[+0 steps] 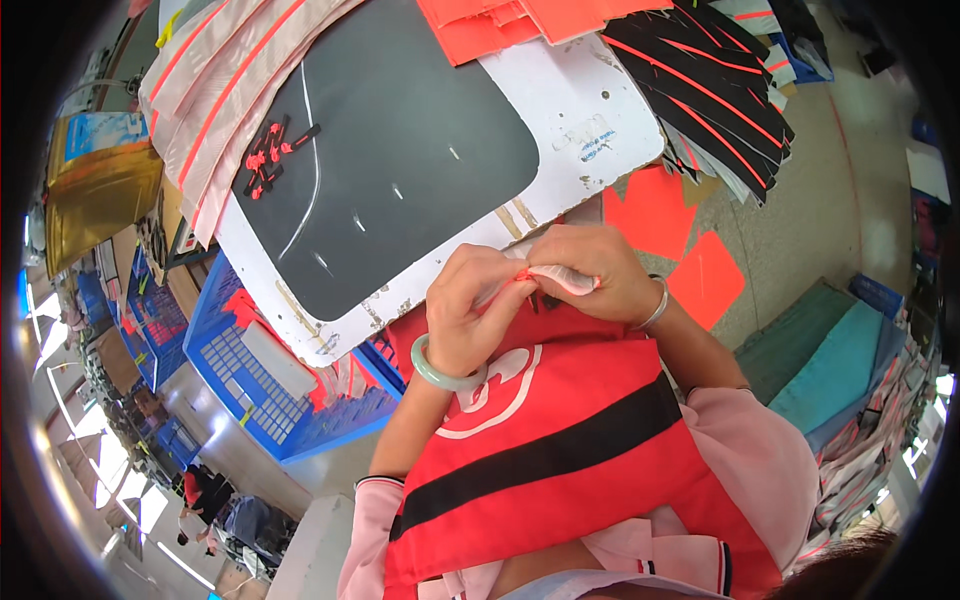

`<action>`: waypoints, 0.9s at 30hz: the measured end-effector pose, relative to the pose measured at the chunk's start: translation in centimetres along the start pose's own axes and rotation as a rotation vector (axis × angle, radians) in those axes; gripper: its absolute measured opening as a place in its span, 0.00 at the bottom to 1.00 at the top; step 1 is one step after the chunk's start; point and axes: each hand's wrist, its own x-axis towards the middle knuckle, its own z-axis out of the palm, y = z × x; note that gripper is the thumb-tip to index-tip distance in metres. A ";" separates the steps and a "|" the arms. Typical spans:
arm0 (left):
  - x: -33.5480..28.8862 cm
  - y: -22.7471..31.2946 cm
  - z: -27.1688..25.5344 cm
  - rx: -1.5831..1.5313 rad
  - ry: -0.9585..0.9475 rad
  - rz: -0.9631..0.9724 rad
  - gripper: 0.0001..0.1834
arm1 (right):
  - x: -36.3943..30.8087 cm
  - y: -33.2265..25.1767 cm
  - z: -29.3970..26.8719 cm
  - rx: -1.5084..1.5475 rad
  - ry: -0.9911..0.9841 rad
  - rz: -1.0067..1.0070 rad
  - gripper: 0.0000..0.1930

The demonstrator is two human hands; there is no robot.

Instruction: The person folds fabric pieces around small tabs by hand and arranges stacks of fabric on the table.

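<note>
Fabric piece (570,278) pinched in left grip (465,302), right grip (597,262), near tabletop (565,85).

Left hand (462,302) and right hand (597,268) lie close together, fingers (478,264) curled and thumbs (508,308) pinching; both forearms (404,430) slant inward.

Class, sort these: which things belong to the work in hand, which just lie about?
In the work:
left hand, right hand
pale red-edged fabric piece between them
possibly small black-and-red pieces on the table

Apparently lying about:
blue crate
orange sheets beside the table
gold bag
</note>
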 end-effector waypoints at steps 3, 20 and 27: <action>-0.1 0.3 -0.2 -0.028 -0.046 -0.055 0.12 | -0.2 -0.1 0.2 0.011 0.013 -0.016 0.06; -0.4 0.8 -0.3 -0.128 0.023 -0.162 0.11 | 0.3 -1.1 0.6 0.007 -0.014 0.065 0.07; 0.3 0.1 -0.7 -0.125 -0.003 -0.160 0.10 | 0.8 0.5 -0.3 -0.053 -0.036 0.048 0.08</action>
